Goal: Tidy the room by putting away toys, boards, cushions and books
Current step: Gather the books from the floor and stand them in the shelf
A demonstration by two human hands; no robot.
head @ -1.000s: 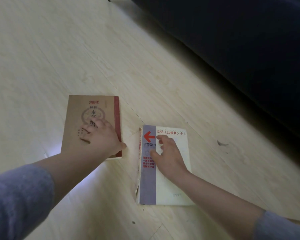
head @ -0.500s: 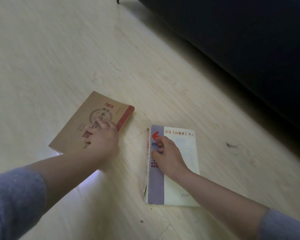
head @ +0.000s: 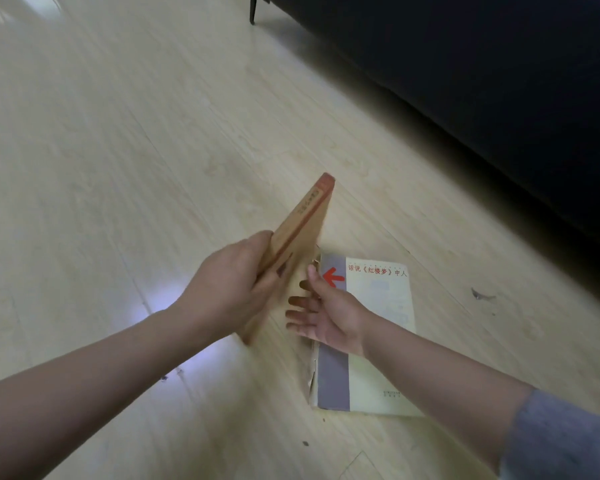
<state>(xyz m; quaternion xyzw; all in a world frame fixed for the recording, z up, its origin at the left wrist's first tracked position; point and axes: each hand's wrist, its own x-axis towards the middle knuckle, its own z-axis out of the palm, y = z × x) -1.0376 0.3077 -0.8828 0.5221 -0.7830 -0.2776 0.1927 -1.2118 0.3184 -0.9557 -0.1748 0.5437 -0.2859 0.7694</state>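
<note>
Nearest, the white and lavender book (head: 381,341) lies flat on the wooden floor (head: 118,133), its spine edge frayed and torn. The right hand (head: 329,313) hovers over its far half, palm turned left, fingers spread and straight, holding nothing. The fingertips are at the underside of the brown book (head: 305,223), though blur hides whether they touch it.

The left hand (head: 232,282) grips that brown book by its near long edge, fingers curled over the top. The book is clear of the floor, tilted steeply, its red-banded spine uppermost and its far corner pointing away.

The main risk, I think, is that one-edge grip. Most of the book hangs beyond the hand, so it may pivot and slip before the right hand takes its share. If it falls it would land on the white book and could worsen the torn spine. Scooping the white book up by that ragged edge could tear it further.

Farther off, a small dark scrap (head: 482,295) lies on the floor. Beyond it stands a dark sofa (head: 465,81) on a slim leg (head: 253,10), well apart from both books.
</note>
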